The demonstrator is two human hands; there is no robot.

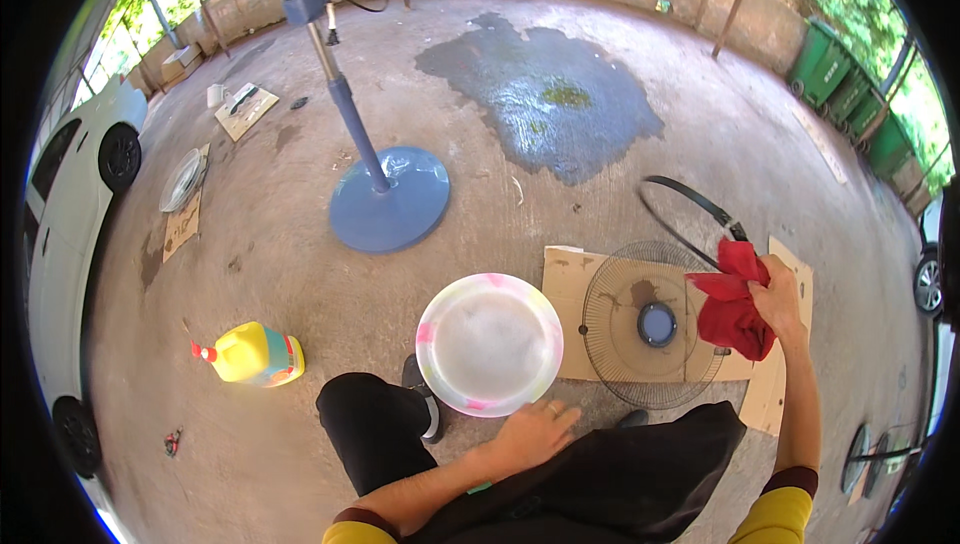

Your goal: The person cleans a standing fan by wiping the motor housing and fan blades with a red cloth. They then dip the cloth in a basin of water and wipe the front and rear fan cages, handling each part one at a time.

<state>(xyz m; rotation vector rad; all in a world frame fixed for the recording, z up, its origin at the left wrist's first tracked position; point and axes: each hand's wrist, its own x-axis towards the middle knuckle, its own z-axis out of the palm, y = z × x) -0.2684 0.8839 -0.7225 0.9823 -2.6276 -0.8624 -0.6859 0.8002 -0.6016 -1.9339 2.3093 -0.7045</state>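
My right hand (780,300) grips a crumpled red cloth (739,330). The cloth hangs over the right side of a round wire fan grille (615,364) with a blue-grey centre badge (658,324). Beyond the cloth curves a dark narrow hoop with a clasp (694,200); the cloth hides part of it, and whether I hold it too cannot be told. My left hand (534,433) is by my leg, just below the near rim of a white, pink-marked basin (489,345), with nothing seen in it. Cloudy, pale liquid fills the basin.
Flattened cardboard (566,296) lies under the grille. A fan stand with a round blue base (409,217) rises ahead. On the left stands a yellow pump jug (255,352). Farther off are a wet patch (555,101), a white car (71,236) and green wheeled bins (821,67).
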